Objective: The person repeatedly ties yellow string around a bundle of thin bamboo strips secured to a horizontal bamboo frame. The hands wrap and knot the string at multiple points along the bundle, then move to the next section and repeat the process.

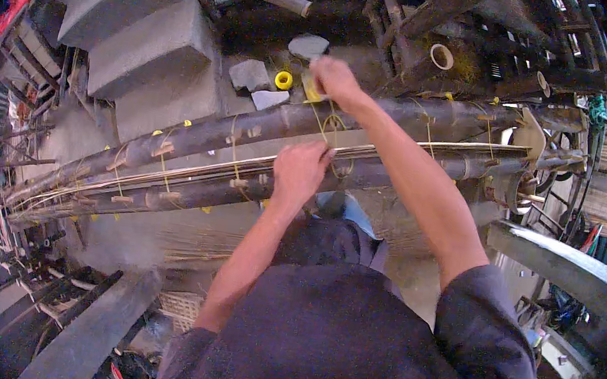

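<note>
Two long dark bamboo poles lie side by side across my front. Thin pale strips run lengthwise between them, tied across at intervals with yellow cord. My left hand rests on the strips, its fingers closed round them beside a loop of the cord. Beyond the far pole, my right hand is raised with fingers closed, somewhat blurred. A length of yellow cord rises from the loop toward it and appears pinched there; the fingertips are partly hidden.
Concrete steps stand at the far left. Stones and a yellow roll lie on the floor past the poles. More bamboo is stacked at the far right. A grey beam stands at right, and a woven basket near left.
</note>
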Demonstrator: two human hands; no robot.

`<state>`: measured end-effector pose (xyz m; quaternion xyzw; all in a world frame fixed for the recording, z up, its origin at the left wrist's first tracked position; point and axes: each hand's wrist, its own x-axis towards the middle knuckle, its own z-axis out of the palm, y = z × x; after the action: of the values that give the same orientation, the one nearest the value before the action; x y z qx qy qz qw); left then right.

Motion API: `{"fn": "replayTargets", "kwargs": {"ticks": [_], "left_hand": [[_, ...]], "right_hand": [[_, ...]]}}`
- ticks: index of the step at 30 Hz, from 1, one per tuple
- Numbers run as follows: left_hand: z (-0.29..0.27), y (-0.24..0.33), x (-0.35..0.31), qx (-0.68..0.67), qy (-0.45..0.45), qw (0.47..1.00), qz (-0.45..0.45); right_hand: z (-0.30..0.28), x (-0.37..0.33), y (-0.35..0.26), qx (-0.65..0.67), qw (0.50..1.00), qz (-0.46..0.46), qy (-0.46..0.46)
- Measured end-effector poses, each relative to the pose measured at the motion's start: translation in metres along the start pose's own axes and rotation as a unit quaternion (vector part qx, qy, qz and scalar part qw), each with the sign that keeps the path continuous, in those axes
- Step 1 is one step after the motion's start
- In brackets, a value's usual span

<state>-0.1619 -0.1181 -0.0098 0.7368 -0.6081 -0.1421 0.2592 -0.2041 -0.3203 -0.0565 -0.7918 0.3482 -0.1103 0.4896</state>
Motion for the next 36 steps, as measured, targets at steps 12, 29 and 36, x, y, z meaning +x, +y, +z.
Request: {"fn": "replayTargets", "kwargs": {"ticks": [12, 29, 36], "left_hand": [[-0.032, 0.007, 0.102, -0.359, -0.114, 0.917, -0.130], [-0.153, -0.165, -0.006, -0.098, -0.139, 0.983, -0.061], [-0.093, -0.157, -0.088, -0.036, -0.029, 0.999, 0.016]], "right_hand": [[0.090, -0.222, -0.032, -0.083, 0.966, -0.104, -0.222], [0.214, -0.209, -0.109, 0.138, 0.986, 0.087, -0.031], [0.116, -0.059, -0.281, -0.278, 0.883, -0.311, -0.213]]}}
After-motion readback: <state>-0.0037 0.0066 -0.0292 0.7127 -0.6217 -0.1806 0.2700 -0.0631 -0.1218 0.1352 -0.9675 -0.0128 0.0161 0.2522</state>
